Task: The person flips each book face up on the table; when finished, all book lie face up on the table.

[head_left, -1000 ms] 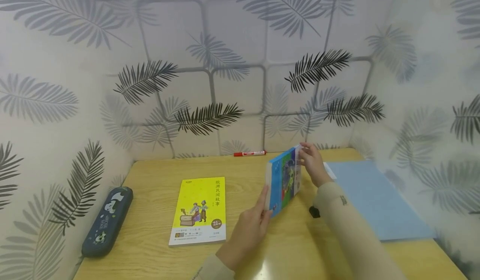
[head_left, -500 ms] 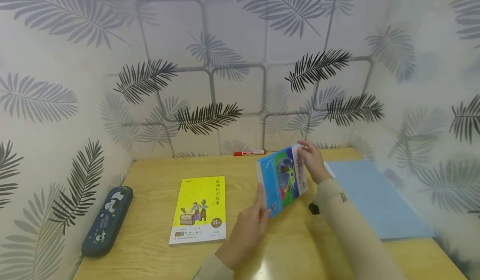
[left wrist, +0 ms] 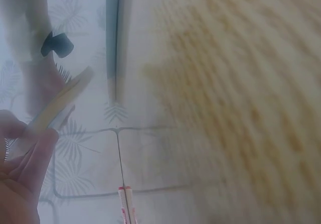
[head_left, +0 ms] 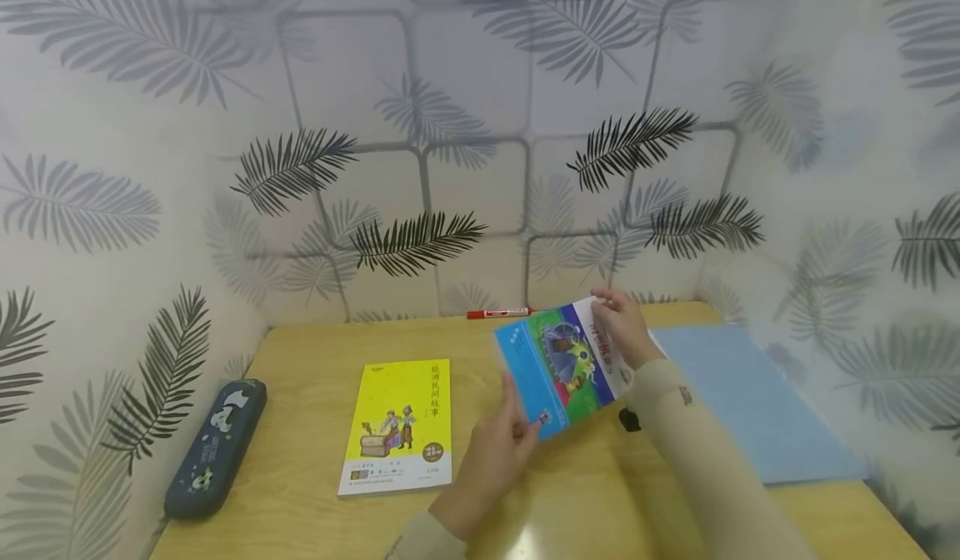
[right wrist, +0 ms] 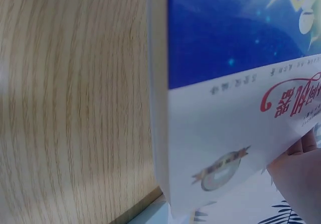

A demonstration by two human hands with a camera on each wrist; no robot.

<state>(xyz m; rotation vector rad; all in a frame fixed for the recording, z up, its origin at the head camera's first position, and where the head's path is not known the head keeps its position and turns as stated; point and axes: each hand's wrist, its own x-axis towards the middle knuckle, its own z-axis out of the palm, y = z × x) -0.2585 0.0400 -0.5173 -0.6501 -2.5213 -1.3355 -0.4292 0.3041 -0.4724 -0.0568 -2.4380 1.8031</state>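
Both hands hold a colourful book (head_left: 566,360) above the right-centre of the table, its picture cover tilted up toward me. My left hand (head_left: 491,452) pinches its lower left edge, thumb on the cover. At its far right, white end, my right hand (head_left: 624,327) grips the edge. In the left wrist view the book (left wrist: 57,103) appears edge-on between the left fingers. The right wrist view shows the white strip of the cover with red lettering, and part of the right hand (right wrist: 301,174) at its edge. A yellow book (head_left: 401,422) lies flat left of the left hand.
A dark pencil case (head_left: 216,450) lies at the table's left edge. A red marker (head_left: 498,312) rests at the back by the wall. On the right lies a blue sheet or folder (head_left: 757,410), partly behind the right arm. Patterned walls (head_left: 480,77) surround the table.
The held book has turned from nearly edge-on to showing its front cover, its left end swinging left and its face tipping upward. Both hands keep their hold, staying nearly in place.
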